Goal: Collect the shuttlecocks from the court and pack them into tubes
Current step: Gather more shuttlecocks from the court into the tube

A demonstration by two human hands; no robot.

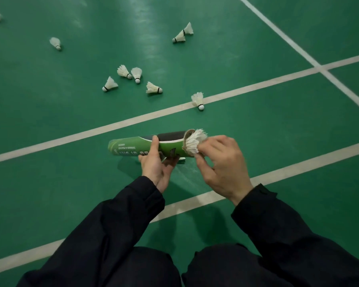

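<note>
right hand (220, 162): fingertips pinching white feathered shuttlecock (194, 141) at tube mouth | left hand (155, 164): wrapped round green-and-black cardboard tube (145, 145), held level | step: loading | next: seat it, then fetch shuttlecock on white court line (198, 100)

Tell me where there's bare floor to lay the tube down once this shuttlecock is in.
Bare floor lies left of the left hand, between the two white lines, and right of the right hand in the same band. Beyond the far line it is crowded: four shuttlecocks cluster there, and one shuttlecock lies on the line. The tube fits either near patch.
</note>
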